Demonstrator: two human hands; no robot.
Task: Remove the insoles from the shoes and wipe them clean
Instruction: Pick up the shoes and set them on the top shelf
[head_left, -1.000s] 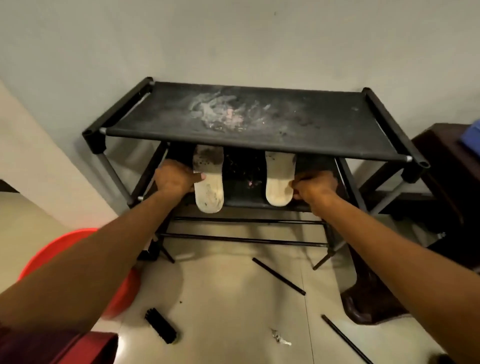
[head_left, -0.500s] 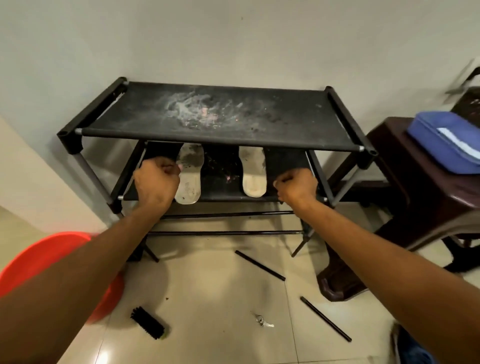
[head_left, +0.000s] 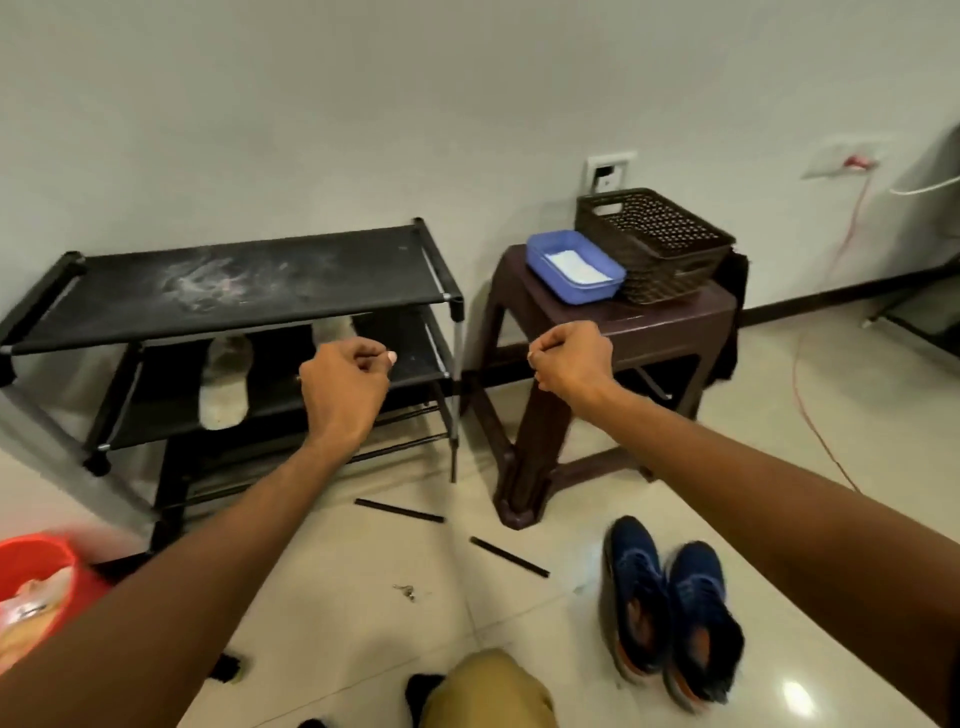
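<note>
Two pale, soiled insoles lie on the middle shelf of a black shoe rack (head_left: 249, 301): one insole (head_left: 224, 382) is plainly seen, the other insole (head_left: 335, 327) is mostly hidden behind my left hand. My left hand (head_left: 345, 387) hovers in front of the rack with fingers curled, holding nothing. My right hand (head_left: 571, 358) is also curled and empty, raised in front of the brown stool (head_left: 670, 322). A pair of dark blue shoes (head_left: 670, 608) with orange lining stands on the floor at the lower right.
The stool carries a blue tray (head_left: 574, 267) with something white in it and a dark woven basket (head_left: 654, 241). Two black rods (head_left: 400, 510) lie on the tiled floor. A red bucket (head_left: 36, 577) sits at the left edge. A red cable (head_left: 810, 415) trails along the floor at right.
Both hands have let go of the rack's shelf edge and drawn back. The view has swung right and pulled away, bringing the stool, basket and blue shoes into sight.
</note>
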